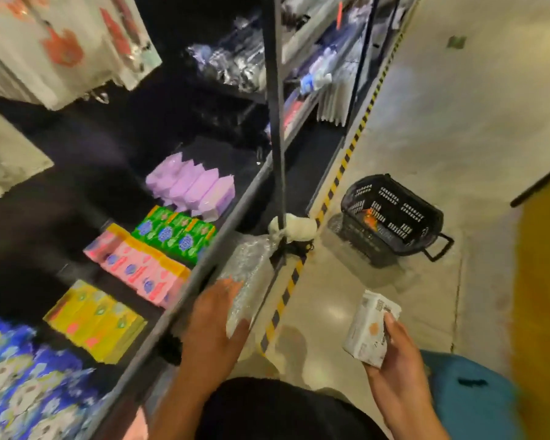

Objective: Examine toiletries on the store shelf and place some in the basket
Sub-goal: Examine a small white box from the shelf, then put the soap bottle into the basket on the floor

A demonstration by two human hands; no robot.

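My left hand (215,315) grips a clear bubble-wrapped packet (251,265); my right hand (397,363) clasps a small white carton (367,331).

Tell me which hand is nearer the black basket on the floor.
Right. The right hand, holding a white pack, is over the aisle floor short of the basket; the left hand touches a bubble-wrapped pack at the shelf edge, farther off.
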